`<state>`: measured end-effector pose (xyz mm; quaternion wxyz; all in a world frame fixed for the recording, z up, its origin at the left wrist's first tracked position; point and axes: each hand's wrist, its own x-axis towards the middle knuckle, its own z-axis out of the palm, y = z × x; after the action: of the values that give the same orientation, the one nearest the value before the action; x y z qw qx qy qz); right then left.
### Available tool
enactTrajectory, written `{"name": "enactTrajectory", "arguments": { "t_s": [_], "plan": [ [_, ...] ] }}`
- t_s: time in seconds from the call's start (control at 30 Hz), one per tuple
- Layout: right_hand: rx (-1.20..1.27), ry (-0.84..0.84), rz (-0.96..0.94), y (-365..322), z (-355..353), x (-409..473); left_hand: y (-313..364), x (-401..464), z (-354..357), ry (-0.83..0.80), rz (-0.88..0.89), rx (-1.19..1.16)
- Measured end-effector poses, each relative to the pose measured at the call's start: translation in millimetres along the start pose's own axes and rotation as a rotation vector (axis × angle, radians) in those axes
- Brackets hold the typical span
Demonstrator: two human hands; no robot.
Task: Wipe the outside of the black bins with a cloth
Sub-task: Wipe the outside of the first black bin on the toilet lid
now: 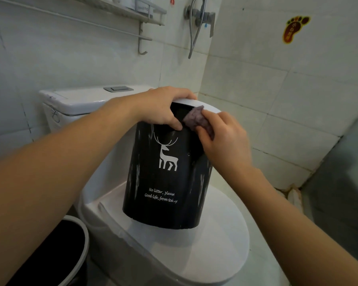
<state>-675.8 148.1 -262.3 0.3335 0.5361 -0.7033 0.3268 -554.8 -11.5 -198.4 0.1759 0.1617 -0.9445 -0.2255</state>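
Black cylindrical plastic bin (165,172), printed "No litter, please", stands on the white toilet lid (205,254); left hand (163,108) grips its rim, right hand (221,137) pinches a purple-grey cloth (196,118) against it.

Small tiled bathroom, dim and greenish.
White wall tiles (277,83) all round; white toilet (205,254) near centre, cistern (77,102) far left; metal shelf (120,11) up left, shower mixer (201,16) beside, footprint sticker (293,28) right.
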Motion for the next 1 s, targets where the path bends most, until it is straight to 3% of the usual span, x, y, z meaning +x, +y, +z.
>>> {"name": "enactTrajectory", "arguments": {
  "t_s": [0.17,0.43,0.6,1.0],
  "plan": [
    [-0.005,0.001,0.087,6,-9,-1,2,-1,1,0.002,-0.017,-0.006],
    [-0.145,0.006,-0.008,-9,-5,1,4,-3,0,-0.017,-0.01,0.016],
    [-0.154,-0.04,0.12,12,-12,-6,0,-3,-2,-0.006,-0.049,0.016],
    [-0.088,0.017,0.004,-14,0,3,3,1,1,-0.015,0.026,0.037]
  ]
}}
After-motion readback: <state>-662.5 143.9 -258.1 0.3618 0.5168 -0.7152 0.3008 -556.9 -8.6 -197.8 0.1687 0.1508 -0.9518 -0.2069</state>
